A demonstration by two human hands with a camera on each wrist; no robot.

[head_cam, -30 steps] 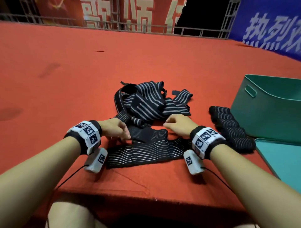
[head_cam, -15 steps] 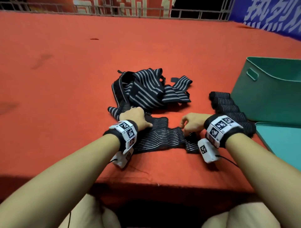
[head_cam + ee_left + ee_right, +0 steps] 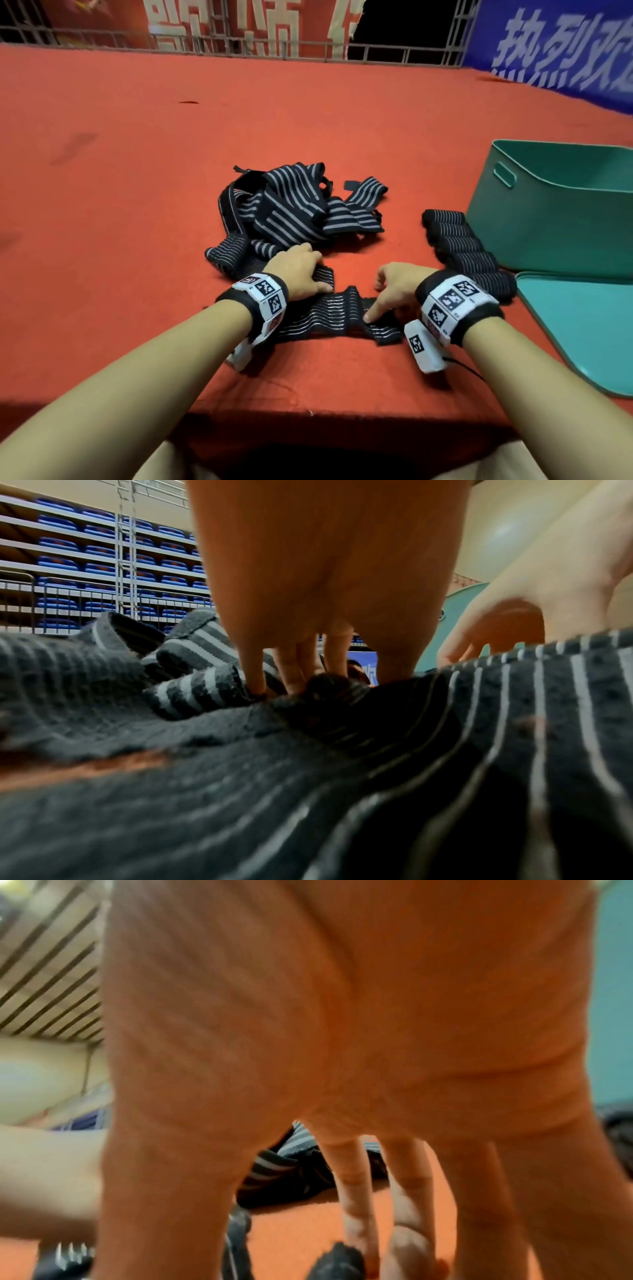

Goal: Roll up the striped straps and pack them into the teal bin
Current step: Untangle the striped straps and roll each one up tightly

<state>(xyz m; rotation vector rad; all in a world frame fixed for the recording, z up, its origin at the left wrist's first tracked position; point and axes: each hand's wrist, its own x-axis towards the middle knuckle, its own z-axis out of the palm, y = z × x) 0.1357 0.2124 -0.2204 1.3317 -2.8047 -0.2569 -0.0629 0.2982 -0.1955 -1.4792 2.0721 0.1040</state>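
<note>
A black strap with thin grey stripes [image 3: 325,313] lies flat near the table's front edge, humped up in the middle. My left hand [image 3: 320,279] is on its left part, fingers and thumb coming down round a dark bunched fold [image 3: 329,687]. At the strap's right end, my right hand [image 3: 373,303] has its fingers curled and its thumb pressed onto the cloth; the right wrist view shows fingertips [image 3: 356,1240] pinching a dark end. A loose pile of striped straps [image 3: 294,205] lies behind. Several rolled straps [image 3: 462,250] sit in a row beside the teal bin [image 3: 555,219].
The table is covered in red cloth [image 3: 137,205], and its front edge runs just below my wrists. A teal lid [image 3: 582,329] lies flat at the right, in front of the bin. Railings and banners stand beyond the far edge.
My left hand has slid right along the strap and my right hand has drawn nearer to me. The two now sit closer together, and the strap is shorter and humped between them.
</note>
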